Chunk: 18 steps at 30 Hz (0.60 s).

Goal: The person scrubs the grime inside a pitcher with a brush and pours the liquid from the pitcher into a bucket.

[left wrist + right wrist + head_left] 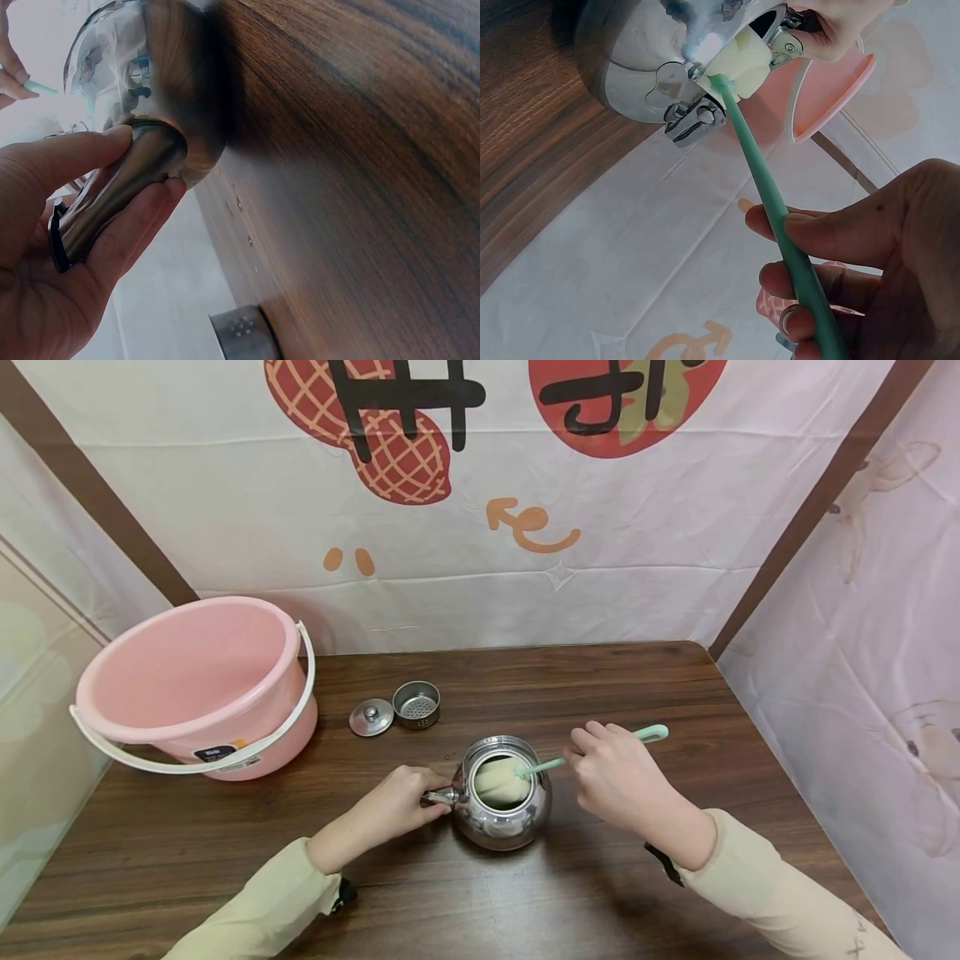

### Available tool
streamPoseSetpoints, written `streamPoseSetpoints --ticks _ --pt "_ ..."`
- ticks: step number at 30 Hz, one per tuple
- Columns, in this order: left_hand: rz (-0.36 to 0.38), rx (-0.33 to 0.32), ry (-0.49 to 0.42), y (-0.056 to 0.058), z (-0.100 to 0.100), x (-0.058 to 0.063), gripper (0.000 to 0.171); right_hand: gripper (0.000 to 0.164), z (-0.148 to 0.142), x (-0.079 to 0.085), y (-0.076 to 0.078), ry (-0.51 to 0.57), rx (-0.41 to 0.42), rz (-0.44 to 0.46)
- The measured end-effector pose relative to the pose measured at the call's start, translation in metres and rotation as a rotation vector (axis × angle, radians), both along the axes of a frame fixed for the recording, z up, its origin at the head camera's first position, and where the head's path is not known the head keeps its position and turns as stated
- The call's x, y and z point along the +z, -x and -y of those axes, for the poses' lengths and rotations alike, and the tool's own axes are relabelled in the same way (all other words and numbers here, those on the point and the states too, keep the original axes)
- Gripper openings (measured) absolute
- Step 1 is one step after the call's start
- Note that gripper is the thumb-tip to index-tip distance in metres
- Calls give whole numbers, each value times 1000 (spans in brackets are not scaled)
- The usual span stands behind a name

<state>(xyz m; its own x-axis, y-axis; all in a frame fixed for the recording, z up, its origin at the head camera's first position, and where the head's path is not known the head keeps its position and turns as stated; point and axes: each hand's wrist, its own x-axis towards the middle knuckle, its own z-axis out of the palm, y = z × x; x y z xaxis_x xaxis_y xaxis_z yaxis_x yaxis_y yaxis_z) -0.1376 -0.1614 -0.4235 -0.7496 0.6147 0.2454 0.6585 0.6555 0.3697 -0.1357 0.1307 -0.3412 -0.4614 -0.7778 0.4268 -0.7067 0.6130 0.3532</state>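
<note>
A shiny metal teapot [501, 827] stands upright on the wooden table, its round mouth uncovered. My left hand [401, 803] holds it by the spout-like metal part [124, 180] on its left side, thumb on one face and fingers on the other. With my right hand [618, 770] I grip the green handle [769, 195] of a sponge brush. Its pale yellow sponge head [501, 779] sits in the teapot's mouth, partly inside; its lower end is hidden by the pot wall.
Behind the teapot, a small metal lid [371, 717] with a knob lies beside a perforated metal strainer [416, 705]. A large pink bucket [292, 739] with a white handle stands at the back left. A printed cloth [637, 552] hangs behind the table [600, 685].
</note>
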Motion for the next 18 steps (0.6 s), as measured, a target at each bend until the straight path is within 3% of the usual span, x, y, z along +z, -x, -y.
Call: streamPoseSetpoints --ticks 18 --pt "15 -2 -1 0 -1 1 21 29 3 2 -7 33 40 -3"
